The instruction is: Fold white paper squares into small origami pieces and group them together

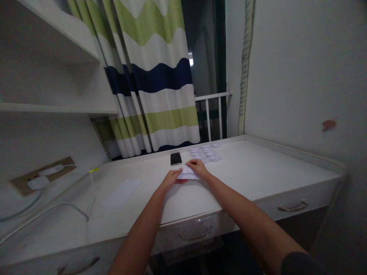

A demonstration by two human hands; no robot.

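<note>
Forearms (pixel 145 219) forward, white paper (pixel 187 174) held between two hands!

We have bare arms reaching up from six o'clock over the desk (pixel 266 168), and they meet at that paper. How far along are we? One batch looks finished, in our judgement: white peaked pieces (pixel 205 153) sit clustered at one o'clock from the hands, too blurred for us to count. The piece in hand looks part-way: we see layered panels and a line we take for a crease, so some folding seems left. Out between eight and nine o'clock, well apart, a loose sheet (pixel 122 193) lies flat, and we would call that one unworked.

Now to the fingers! Our left hand (pixel 171 178) grips the paper at its nine o'clock side, thumb on top, the fingers underneath mostly hidden; a reddish patch (pixel 181 181) there is too unclear to name. Our right hand (pixel 198 168) is at two o'clock, thumb and forefinger pinched together on the far edge. So the paper lies between both sets of fingertips, touching each; whether it rests on the desk, we cannot tell. Near eleven o'clock, a dark phone (pixel 176 159) lies untouched.
</note>
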